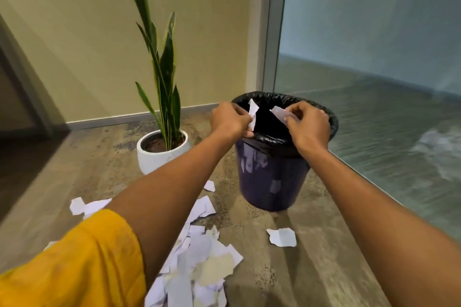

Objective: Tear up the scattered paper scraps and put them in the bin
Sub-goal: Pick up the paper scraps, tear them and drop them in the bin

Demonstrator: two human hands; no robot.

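- Head view: both my arms reach forward over the bin (272, 177), a dark blue bucket lined with a black bag (272, 142) folded over its rim.
- My left hand (229, 121) hangs above the bin's near-left rim, fingers curled and pinching a white paper piece (253, 113) that sticks up and hangs down from my fingertips.
- My right hand (309, 124) sits above the bin's right side, thumb and fingers pinching a second white piece (282, 112) that points toward the left hand.
- The 2 pieces are apart, with the bin's dark opening showing between them.
- On the floor (324, 244) in front of the bin lies a pile of paper scraps (199, 264), white and some cream, partly hidden by my left forearm.
- 1 loose scrap (282, 237) lies alone to the right of the pile, near the bin's base; another small scrap (209, 185) lies just left of the bin.
- More scraps (79, 205) show beyond my left arm.
- My left sleeve (82, 264) is yellow.
- A tall green plant (162, 62) in a white pot (159, 157) stands left of the bin, by the wall (74, 32).
- A glass panel (374, 57) runs along the right.
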